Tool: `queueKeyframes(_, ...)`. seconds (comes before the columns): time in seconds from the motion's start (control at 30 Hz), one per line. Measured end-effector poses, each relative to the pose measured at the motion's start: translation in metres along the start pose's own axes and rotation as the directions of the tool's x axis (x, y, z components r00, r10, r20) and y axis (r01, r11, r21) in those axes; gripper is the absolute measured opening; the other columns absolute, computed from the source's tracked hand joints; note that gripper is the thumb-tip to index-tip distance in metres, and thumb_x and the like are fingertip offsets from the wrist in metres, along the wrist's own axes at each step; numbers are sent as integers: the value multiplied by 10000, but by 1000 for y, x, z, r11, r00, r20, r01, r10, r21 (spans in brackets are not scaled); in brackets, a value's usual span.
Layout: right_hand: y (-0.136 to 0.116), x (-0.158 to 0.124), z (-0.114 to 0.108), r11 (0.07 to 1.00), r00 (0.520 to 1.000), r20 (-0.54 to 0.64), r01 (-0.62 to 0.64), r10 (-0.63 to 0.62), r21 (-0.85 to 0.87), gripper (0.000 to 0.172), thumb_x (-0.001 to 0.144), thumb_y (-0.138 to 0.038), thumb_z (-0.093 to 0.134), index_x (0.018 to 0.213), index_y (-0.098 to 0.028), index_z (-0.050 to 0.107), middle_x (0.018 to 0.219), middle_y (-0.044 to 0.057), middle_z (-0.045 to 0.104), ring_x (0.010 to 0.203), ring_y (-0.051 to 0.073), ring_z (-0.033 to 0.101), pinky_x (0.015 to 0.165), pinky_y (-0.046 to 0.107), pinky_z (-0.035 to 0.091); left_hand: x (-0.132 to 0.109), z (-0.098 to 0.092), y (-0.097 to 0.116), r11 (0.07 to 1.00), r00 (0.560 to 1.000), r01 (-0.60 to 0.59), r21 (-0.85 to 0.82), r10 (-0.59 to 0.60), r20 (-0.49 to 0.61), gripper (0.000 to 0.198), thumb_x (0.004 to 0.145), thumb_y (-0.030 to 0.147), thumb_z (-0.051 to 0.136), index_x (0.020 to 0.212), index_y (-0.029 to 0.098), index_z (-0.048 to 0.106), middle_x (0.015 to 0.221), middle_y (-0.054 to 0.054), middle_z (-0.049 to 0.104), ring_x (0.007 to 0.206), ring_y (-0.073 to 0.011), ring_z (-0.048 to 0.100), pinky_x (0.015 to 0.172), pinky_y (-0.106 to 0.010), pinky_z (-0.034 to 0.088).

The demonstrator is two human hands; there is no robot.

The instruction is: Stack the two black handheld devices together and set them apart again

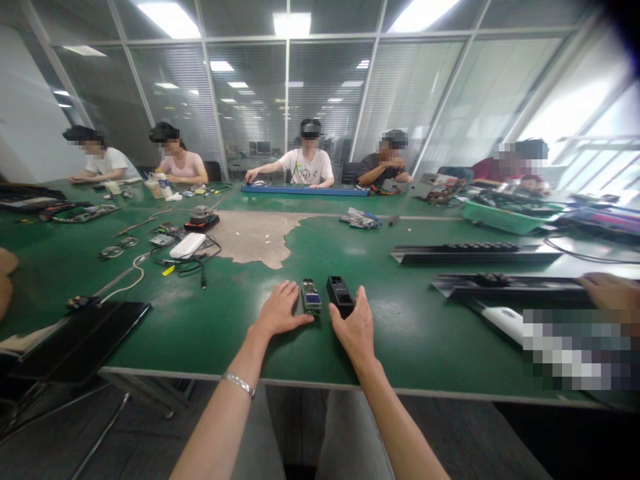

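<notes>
Circuit board [311, 298] (lying flat) sits just beside left fingers [287, 293].

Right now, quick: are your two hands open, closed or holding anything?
Left hand: open, beside the circuit board.
Right hand: curved at the black case; whether it grips cannot be told.

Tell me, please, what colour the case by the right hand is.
The case is black: see head view.
</notes>
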State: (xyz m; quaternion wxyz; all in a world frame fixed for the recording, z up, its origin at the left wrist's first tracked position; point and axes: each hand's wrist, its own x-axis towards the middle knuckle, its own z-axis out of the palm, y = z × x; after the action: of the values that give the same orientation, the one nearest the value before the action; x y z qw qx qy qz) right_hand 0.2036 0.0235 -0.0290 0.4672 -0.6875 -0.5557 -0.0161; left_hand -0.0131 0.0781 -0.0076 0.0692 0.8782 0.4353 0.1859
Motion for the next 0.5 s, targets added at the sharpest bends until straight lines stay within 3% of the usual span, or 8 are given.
queueKeyframes(0.27,-2,-1,-3,999,999,24,-38,38,15,926,850,-491,593,1557,-4,245,1484,291,473,1337,388,501,1110,537,404,0,0,1,1000,1000,5,-9,-5,-3,1054,828,858,492,1530,78,387,1596,-184,382,1513,-345,282,1254,-470,214)
queueKeyframes(0.5,-8,0,-9,997,999,0,-44,44,56,867,876,-500,574,1556,-48,279,1376,244,592,1253,357,571,1049,509,457,1,-3,2,1000,1000,-8,0,8,22,941,847,807,534,1492,126,466,1586,-172,405,1506,-355,293,1239,-496,232)
